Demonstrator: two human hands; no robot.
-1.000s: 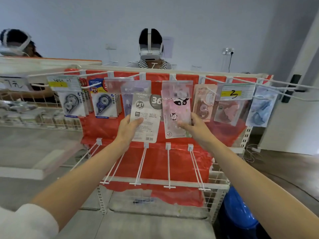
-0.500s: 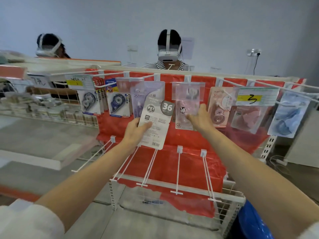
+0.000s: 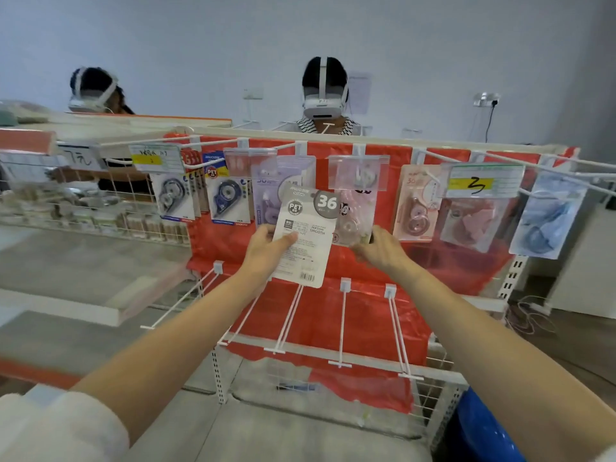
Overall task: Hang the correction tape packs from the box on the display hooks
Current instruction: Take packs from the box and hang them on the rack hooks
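Observation:
My left hand [image 3: 266, 251] grips a grey-white correction tape pack [image 3: 308, 236] marked "36" and "PET", its back card facing me, held in front of the upper hook row. My right hand [image 3: 378, 250] pinches the bottom edge of a pink cartoon pack [image 3: 353, 215] that hangs on an upper hook under a clear label holder [image 3: 358, 171]. More packs hang along that row: grey [image 3: 171, 196], blue [image 3: 230, 198], lilac [image 3: 268, 198], pink [image 3: 416, 208] and pale blue [image 3: 546, 221]. The box is out of view.
A lower row of bare white hooks [image 3: 343, 325] juts toward me below my hands. The red-backed rack [image 3: 366, 315] stands on a wire frame. A grey shelf [image 3: 76, 271] lies left, a blue bin [image 3: 483, 428] at lower right. Two people with headsets sit behind the rack.
My right hand pushed the pink cartoon pack back along its hook, now holding its bottom edge. My left hand kept the grey-white pack. The view shifted left.

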